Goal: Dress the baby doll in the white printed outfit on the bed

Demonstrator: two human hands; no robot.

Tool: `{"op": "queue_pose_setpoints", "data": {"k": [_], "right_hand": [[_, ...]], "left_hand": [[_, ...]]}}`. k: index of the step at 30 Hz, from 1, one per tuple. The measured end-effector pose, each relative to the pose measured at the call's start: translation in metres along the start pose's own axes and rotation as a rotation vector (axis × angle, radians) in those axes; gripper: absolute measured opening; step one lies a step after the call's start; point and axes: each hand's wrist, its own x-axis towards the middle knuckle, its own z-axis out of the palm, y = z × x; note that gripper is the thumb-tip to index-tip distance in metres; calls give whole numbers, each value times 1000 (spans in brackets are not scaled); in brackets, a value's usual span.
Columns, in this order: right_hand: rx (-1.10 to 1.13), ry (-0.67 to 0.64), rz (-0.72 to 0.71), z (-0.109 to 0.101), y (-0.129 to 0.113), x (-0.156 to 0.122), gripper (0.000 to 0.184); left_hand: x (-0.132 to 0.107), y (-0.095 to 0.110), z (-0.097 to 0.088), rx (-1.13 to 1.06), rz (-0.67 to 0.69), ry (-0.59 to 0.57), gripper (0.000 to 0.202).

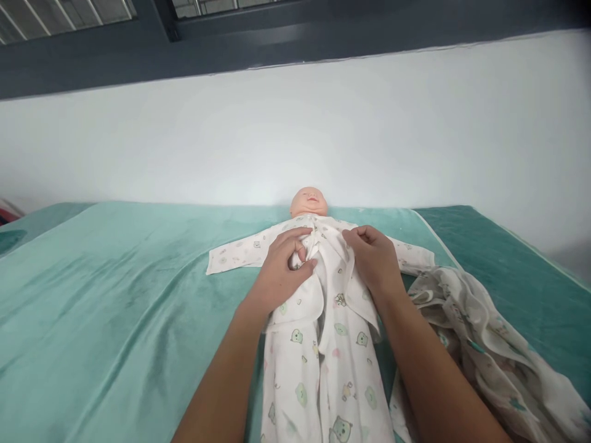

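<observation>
A baby doll (308, 202) lies on its back, its head toward the wall. It wears a white long-sleeved baby shirt (295, 304) printed with small green animals, the front flaps parted low down, and matching trousers (341, 381). My left hand (287, 264) rests on the chest, thumb and forefinger apart in a curve, touching the cloth near the middle. With its fingers pressed together, my right hand (375, 255) pinches the shirt at the other side of the chest. A thin tie strip hangs down the middle between the flaps. The doll's hands are hidden in the sleeves.
A crumpled printed muslin cloth (489, 344) lies to the right, beside my right forearm. Under everything is a light green plush blanket (138, 295) over a darker green cover (521, 277). Behind stands a white wall (258, 135) below a dark window frame (295, 37).
</observation>
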Motion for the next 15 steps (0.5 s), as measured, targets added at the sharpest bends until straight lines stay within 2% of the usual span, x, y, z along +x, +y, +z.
{"op": "queue_pose_setpoints", "data": {"k": [3,5,8,13,15], "right_hand": [[-97,-97,-100,3,-5,-7,26],[-208,-172,-153,3,-9,-11,27],[-319,-253,-158,1,-11,-12,23],[-305,-175,-147,-2,-6,-4,25],[-277,-169,-115,-2,-4,-2,26]], "left_hand": [[1,-2,2,-40,-20,22,21],[2,-4,4,-84,-33,56,13],[3,-6,6,-88,-74,128,11],[5,-6,7,-13,-125,150,4],[5,-5,7,1,-119,150,9]]}}
